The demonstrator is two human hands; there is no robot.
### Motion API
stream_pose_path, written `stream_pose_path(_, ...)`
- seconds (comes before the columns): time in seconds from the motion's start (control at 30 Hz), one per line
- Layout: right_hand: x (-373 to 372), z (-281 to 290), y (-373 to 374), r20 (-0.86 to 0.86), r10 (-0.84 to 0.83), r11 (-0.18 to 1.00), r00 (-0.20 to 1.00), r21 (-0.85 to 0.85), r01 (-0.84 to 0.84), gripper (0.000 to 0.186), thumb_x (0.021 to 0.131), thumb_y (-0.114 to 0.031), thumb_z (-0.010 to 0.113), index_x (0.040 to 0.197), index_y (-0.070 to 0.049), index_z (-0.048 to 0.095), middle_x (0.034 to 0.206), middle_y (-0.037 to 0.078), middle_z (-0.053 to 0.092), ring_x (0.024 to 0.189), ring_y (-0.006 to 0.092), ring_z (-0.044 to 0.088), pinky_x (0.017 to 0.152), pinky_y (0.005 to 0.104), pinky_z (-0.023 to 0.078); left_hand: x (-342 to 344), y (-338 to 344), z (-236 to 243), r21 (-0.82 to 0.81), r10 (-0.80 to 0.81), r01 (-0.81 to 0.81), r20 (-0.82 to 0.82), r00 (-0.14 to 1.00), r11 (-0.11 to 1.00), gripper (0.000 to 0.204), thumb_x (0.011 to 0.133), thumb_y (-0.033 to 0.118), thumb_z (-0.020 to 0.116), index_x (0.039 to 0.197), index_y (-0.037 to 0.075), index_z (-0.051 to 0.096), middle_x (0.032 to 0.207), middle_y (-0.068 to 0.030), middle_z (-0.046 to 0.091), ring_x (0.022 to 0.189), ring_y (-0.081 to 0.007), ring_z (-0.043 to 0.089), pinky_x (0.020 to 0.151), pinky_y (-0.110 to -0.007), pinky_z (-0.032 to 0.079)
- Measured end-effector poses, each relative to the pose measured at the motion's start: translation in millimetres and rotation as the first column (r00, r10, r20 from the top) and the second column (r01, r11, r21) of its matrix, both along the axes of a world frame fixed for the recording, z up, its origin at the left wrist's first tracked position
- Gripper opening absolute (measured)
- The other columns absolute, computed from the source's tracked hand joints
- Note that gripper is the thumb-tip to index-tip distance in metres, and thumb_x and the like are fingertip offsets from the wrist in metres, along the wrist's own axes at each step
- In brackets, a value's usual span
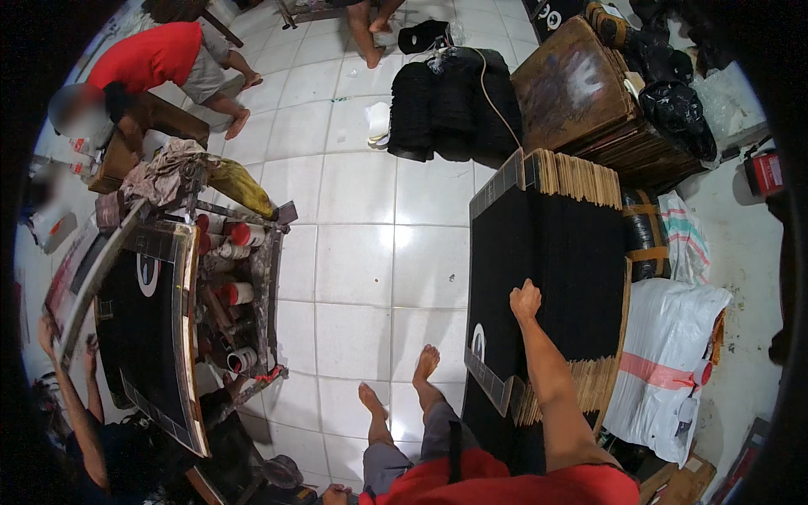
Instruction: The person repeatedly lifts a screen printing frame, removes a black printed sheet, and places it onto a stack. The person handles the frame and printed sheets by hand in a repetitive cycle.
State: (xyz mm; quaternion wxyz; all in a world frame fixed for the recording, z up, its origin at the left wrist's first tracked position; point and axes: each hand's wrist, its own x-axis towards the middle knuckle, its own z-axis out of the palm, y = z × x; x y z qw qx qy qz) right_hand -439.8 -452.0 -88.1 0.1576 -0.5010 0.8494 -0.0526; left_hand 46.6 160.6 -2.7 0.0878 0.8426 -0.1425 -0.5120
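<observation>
My right hand (526,300) is closed at the edge of the front black cloth-covered board (498,252), which has grey strips at both ends and a white round print near its near end. Behind it, to the right, stands a row of similar boards (581,269), black in the middle with bare brown ends. The fingertips are partly hidden, so the exact grip is hard to see. Down at the lower edge, my left hand (337,495) shows only in part beside my shorts, away from the boards; its fingers are not clear.
A co-worker's hands (50,341) hold a frame over a black printed board (143,328) at left, beside a rack with red-and-white pots (240,293). Stacked black pieces (450,105) and brown boards (572,84) stand far off. White sacks (665,353) lie right. Another person (151,59) bends far left.
</observation>
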Motion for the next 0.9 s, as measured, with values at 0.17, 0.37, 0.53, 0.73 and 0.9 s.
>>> stream_pose_path(0.17, -7.8, -17.7, -12.2, -0.03, -0.014, 0.999, 0.999, 0.045, 0.015, 0.02, 0.074, -0.01, 0.06, 0.087, 0.004, 0.057, 0.082, 0.024, 0.063, 0.08, 0.0408, 0.062, 0.074, 0.0484, 0.048, 6.4, 19.9, -15.3, -0.116, 0.184, -0.207, -0.184, 0.966, 0.971, 0.015, 0.074, 0.003, 0.062, 0.088, 0.0, 0.056, 0.081, -0.0108, 0.063, 0.075, -0.0243, 0.062, 0.07, -0.034, 0.051)
stream_pose_path(0.37, -26.9, -19.5, -15.4, -0.021, -0.01, 1.0, 1.0, 0.029, 0.011, 0.019, 0.072, -0.008, 0.061, 0.085, 0.005, 0.057, 0.08, 0.024, 0.063, 0.078, 0.0411, 0.062, 0.074, 0.049, 0.048, 1.0, -9.6, -13.6, -0.1, 0.228, -0.252, -0.201, 0.953, 0.963, 0.007, 0.081, -0.001, 0.057, 0.087, 0.0, 0.053, 0.083, -0.0114, 0.061, 0.071, -0.0252, 0.062, 0.066, -0.035, 0.053)
stream_pose_path(0.53, -36.6, -18.8, -16.9, 0.014, -0.017, 1.0, 1.0, 0.003, 0.017, 0.02, 0.072, -0.008, 0.062, 0.086, 0.005, 0.057, 0.081, 0.025, 0.063, 0.079, 0.041, 0.062, 0.074, 0.0486, 0.048, -1.0, -41.2, 9.5, -0.237, -0.268, 0.266, 0.024, 0.963, 0.934, 0.015, 0.086, 0.015, 0.055, 0.094, 0.002, 0.056, 0.079, -0.0071, 0.061, 0.069, -0.016, 0.056, 0.063, -0.03, 0.049)
stream_pose_path(0.73, -42.8, -18.3, -19.3, 0.022, -0.037, 0.999, 0.999, 0.029, 0.037, 0.022, 0.071, -0.008, 0.062, 0.087, 0.006, 0.058, 0.083, 0.026, 0.063, 0.081, 0.0408, 0.062, 0.076, 0.0476, 0.049, -7.1, -61.3, 17.7, -0.302, -0.094, 0.044, -0.153, 0.984, 0.952, 0.021, 0.083, 0.02, 0.06, 0.095, 0.004, 0.058, 0.079, -0.0063, 0.061, 0.066, -0.0162, 0.054, 0.059, -0.031, 0.048)
stream_pose_path(0.9, -45.1, -19.4, -16.7, 0.054, -0.04, 0.999, 0.998, 0.034, 0.038, 0.024, 0.07, -0.007, 0.061, 0.089, 0.006, 0.058, 0.085, 0.025, 0.063, 0.083, 0.0403, 0.062, 0.077, 0.0461, 0.049, 2.1, -75.0, 15.6, -0.115, -0.08, 0.072, -0.061, 0.995, 0.991, 0.022, 0.08, 0.02, 0.065, 0.092, 0.003, 0.059, 0.078, -0.0083, 0.062, 0.068, -0.0175, 0.056, 0.059, -0.032, 0.049)
